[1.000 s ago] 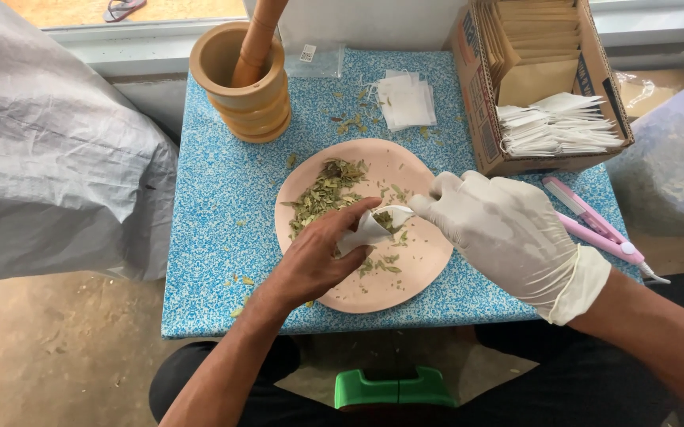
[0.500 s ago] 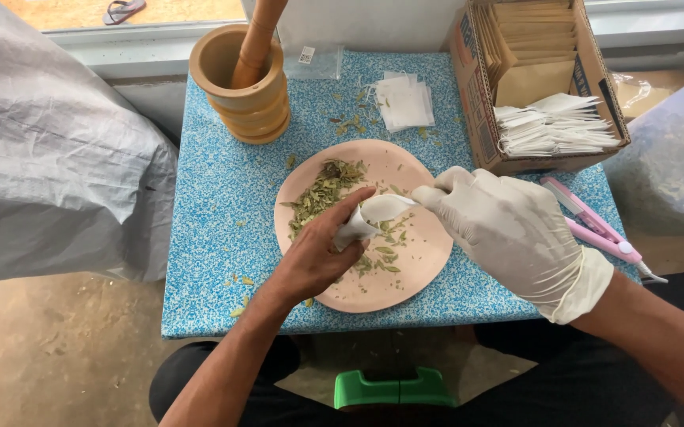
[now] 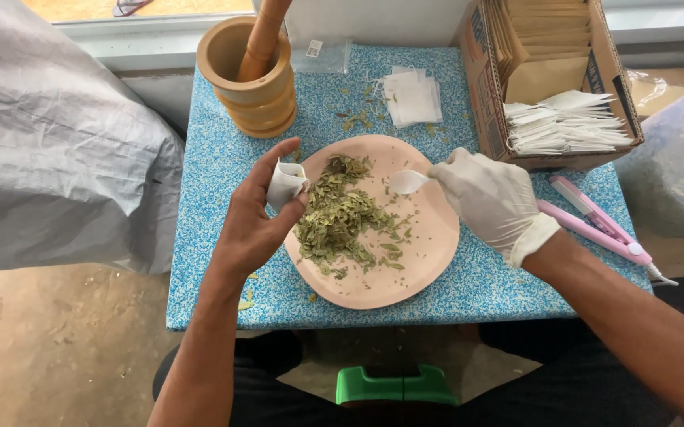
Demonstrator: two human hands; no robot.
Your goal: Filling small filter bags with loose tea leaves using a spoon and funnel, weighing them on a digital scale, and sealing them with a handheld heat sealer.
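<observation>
A brown cardboard box (image 3: 551, 75) of tan and white sachets stands at the table's (image 3: 215, 229) far right corner; a clear white-labelled packet (image 3: 318, 55) lies at the far edge.

Count: one round pink plate (image 3: 429, 237), one wooden mortar (image 3: 249, 87) with one wooden pestle (image 3: 263, 35), one brown cardboard box (image 3: 547, 79), one pink handheld sealer (image 3: 595, 225), one white plastic spoon (image 3: 407, 182), one small white paper sachet (image 3: 285, 183).

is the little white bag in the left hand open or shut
Open: the left hand holds the small white bag upright, its mouth spread and gaping upward beside the plate.
</observation>
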